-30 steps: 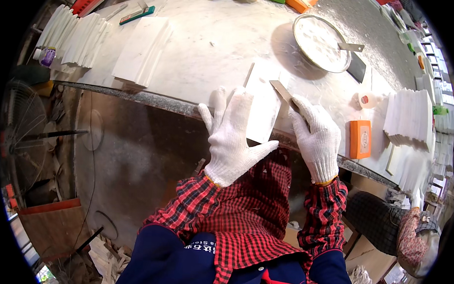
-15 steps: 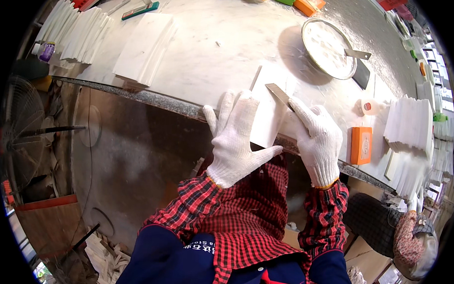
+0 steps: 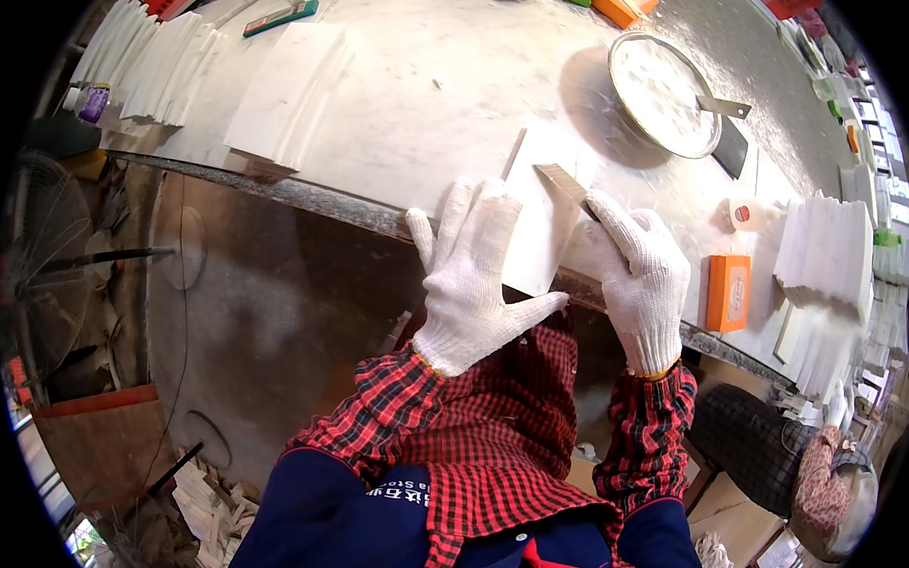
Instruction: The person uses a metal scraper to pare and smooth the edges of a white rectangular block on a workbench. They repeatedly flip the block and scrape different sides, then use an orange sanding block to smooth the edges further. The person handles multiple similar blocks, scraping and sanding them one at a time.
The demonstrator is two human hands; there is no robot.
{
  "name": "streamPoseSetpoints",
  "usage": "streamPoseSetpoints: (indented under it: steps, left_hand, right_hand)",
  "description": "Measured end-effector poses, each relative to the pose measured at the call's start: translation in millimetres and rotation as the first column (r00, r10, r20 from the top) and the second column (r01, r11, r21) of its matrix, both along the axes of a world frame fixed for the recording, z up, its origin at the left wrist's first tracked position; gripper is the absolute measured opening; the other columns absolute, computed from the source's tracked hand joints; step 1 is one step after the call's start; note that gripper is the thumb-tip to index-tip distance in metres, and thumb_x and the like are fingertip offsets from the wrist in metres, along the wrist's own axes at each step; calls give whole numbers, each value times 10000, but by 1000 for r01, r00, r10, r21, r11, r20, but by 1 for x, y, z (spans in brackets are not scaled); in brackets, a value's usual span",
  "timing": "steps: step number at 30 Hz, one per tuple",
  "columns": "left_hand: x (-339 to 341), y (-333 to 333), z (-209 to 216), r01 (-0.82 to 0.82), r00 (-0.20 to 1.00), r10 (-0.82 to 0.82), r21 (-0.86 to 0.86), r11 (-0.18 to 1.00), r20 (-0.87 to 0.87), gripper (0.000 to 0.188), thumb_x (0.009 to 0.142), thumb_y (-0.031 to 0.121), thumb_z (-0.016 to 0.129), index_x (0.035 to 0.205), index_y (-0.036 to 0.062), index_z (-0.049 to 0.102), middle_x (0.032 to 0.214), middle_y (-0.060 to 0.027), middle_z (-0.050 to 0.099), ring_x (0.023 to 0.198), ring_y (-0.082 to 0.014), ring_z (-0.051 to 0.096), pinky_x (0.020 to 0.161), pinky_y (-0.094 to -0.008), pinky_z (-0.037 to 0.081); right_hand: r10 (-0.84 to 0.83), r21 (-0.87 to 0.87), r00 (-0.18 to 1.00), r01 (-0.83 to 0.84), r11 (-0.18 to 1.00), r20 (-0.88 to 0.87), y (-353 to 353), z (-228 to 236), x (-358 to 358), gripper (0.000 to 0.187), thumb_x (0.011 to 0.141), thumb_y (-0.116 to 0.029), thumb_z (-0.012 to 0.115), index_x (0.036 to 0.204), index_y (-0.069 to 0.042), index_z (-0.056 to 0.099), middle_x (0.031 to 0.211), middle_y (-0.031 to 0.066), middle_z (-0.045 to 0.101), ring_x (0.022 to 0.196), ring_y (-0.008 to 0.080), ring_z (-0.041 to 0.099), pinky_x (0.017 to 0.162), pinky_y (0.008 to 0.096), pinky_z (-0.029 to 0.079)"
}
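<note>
Both my hands wear white knitted gloves. My left hand is spread with its thumb out, its fingers resting along the left side of a white stone slab that juts slightly over the table's front edge. My right hand is closed round a flat scraper, index finger stretched along it. The scraper's blade lies over the slab's upper right part; its handle is hidden in the glove. Beyond the slab stands a round bowl of white paste, with a putty knife lying across its rim.
Right of my right hand are an orange box, a small round container and stacked white slabs. More slabs stand left, below a green tool. A fan stands far left; another person works at right.
The scraper and my right hand have shifted very slightly to the right. My left hand stays spread at the slab. The view has shifted a little.
</note>
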State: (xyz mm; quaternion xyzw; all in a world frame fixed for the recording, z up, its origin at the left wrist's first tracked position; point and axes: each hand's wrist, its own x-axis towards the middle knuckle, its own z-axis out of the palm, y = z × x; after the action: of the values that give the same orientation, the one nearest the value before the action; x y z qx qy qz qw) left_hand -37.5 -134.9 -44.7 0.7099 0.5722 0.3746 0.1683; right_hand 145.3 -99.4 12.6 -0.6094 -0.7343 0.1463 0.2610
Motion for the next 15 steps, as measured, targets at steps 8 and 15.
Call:
streamPoseSetpoints:
  steps: [8,15]
  left_hand:
    - [1,-1,-1,-8,1000,8,0,1000,-22,1050,566,418,945,1430,23,500,1473,-203,485,1462,-439,328,1173,-697,78]
    - [-6,-6,23,10,999,-14,-100,995,-39,1029,602,403,940,1443,21,486,1474,-215,477,1450,-433,339,1196,-654,138]
  right_hand:
    - [26,-25,988,-22,999,153,2,-1,2,311,882,-76,703,1187,-118,748,840,97,650,776,252,671,696,328,518]
    - [84,60,964,-103,993,254,-4,-2,15,318,876,-104,717,1191,-141,744,839,80,650,762,242,664,680,336,521]
